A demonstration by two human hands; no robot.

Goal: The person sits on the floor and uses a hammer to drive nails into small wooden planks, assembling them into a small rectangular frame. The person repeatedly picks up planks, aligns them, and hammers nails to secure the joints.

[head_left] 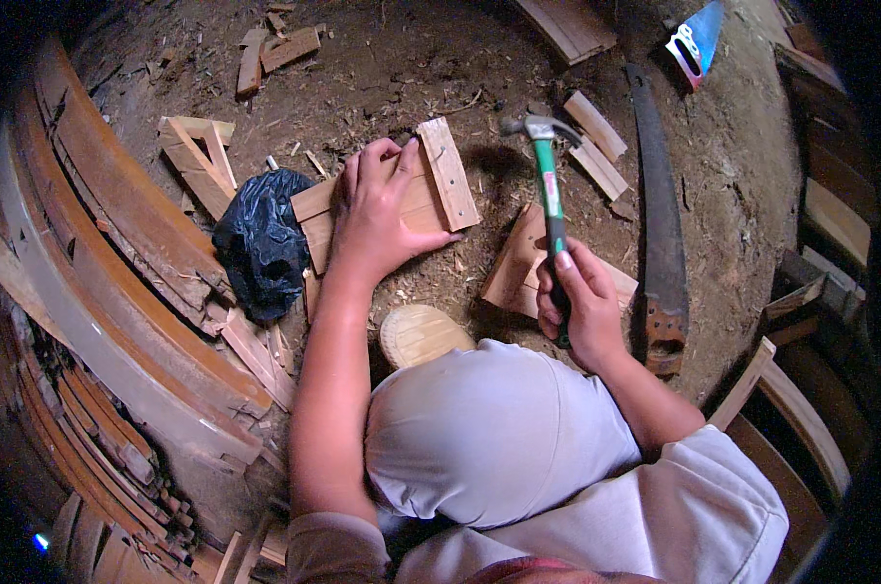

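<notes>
My left hand (374,209) spans a small wooden assembly (416,204), thumb on the near edge and fingers on the far side. Across its right end lies a narrow wooden strip (448,173) with several nails; the farthest nail stands proud of the wood. In my right hand (588,302) is a claw hammer (550,185) with a green and black handle, gripped low. Its metal head is raised to the right of the strip, apart from it. A wooden block (514,263) lies on the ground just left of my right hand.
A black plastic bag (265,243) sits left of my left wrist. A long handsaw (660,214) and a blue-bladed saw (696,47) lie to the right. Curved boards (139,263) are stacked at left. Pale cloth (499,428) and a round-ended wooden piece (423,334) are nearer.
</notes>
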